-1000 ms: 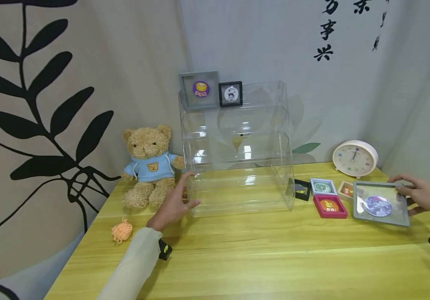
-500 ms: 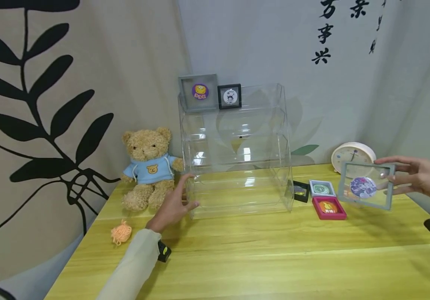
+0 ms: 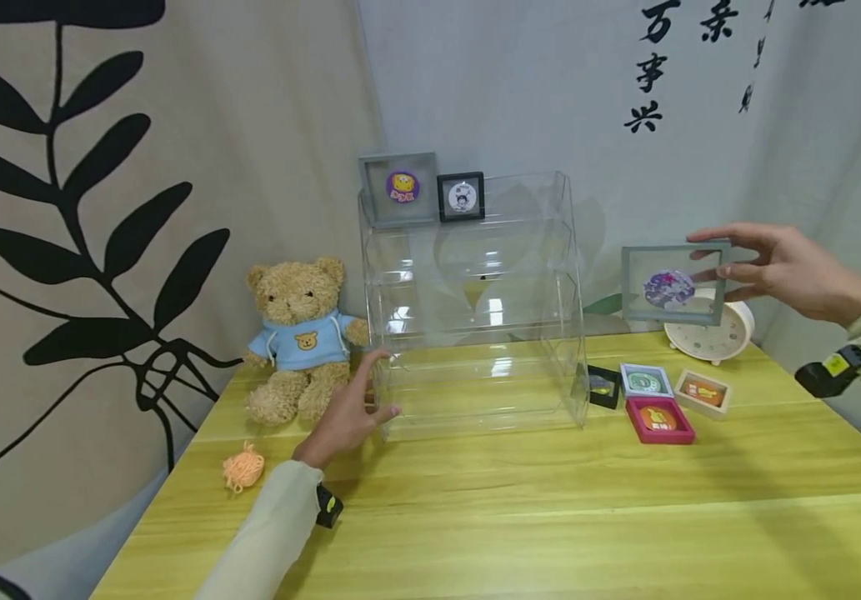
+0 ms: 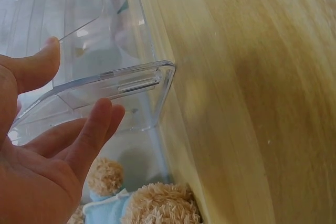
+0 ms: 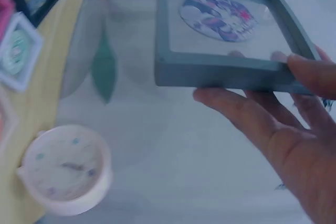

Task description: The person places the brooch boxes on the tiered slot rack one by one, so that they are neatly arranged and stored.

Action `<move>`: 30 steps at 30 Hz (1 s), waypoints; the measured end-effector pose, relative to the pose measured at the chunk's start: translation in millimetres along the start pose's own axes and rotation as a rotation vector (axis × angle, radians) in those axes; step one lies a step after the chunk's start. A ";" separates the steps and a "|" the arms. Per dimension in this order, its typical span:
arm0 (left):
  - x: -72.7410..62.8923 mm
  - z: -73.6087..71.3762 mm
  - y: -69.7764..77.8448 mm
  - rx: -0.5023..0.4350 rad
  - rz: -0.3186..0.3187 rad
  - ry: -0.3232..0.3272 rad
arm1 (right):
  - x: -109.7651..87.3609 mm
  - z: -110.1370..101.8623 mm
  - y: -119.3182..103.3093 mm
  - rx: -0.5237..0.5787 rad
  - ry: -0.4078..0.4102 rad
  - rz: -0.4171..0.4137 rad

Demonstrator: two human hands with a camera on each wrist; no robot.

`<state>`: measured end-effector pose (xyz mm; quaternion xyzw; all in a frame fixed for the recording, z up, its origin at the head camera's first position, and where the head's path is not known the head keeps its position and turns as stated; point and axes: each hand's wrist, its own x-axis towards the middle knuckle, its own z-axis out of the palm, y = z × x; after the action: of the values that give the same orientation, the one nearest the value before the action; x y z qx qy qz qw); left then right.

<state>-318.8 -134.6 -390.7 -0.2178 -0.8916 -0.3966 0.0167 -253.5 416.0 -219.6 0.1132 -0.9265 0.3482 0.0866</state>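
Note:
My right hand holds a grey square display frame by its right side, raised over the table's back right. A round purple badge shows in its clear window; thumb and fingers pinch the frame's edge in the right wrist view. At the lower left side of a clear tiered acrylic stand, my left hand has its fingers extended. Thumb and fingertips lie on either side of the stand's edge, spread apart, in the left wrist view. On the stand's top tier are another grey frame and a small black frame.
Beside the stand's right side lie black, pale blue, magenta and cream small frames. Behind them stands a round white clock. A teddy bear sits left of the stand, near an orange yarn ball.
My right hand has lifted the grey frame up and leftward from the table's right side, uncovering the cream frame. The left hand stays by the stand.

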 end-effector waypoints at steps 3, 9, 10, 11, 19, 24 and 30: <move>-0.3 0.4 0.0 0.005 0.000 0.003 | 16.0 -3.8 -22.9 -0.004 0.014 -0.053; -2.3 2.1 0.1 0.006 -0.016 0.014 | 51.8 -9.9 -72.0 -0.040 0.000 -0.094; -2.3 2.5 0.0 0.007 -0.015 0.012 | 56.8 -10.3 -79.8 -0.054 -0.001 -0.100; -2.5 2.7 0.0 0.016 -0.016 0.012 | 61.1 -10.2 -87.1 -0.081 -0.002 -0.111; -1.8 2.6 1.0 0.030 -0.014 0.021 | 87.2 -3.1 -130.5 -0.189 -0.011 -0.166; -1.1 3.0 -0.2 0.017 -0.013 0.010 | 98.4 -1.2 -144.9 -0.233 -0.003 -0.182; 0.0 0.9 -1.5 0.016 -0.023 0.011 | 116.0 -3.9 -155.0 -0.212 0.087 -0.176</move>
<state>-319.3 -134.8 -392.3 -0.2053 -0.8970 -0.3909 0.0186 -322.6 287.8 -92.0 0.1687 -0.9400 0.2439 0.1683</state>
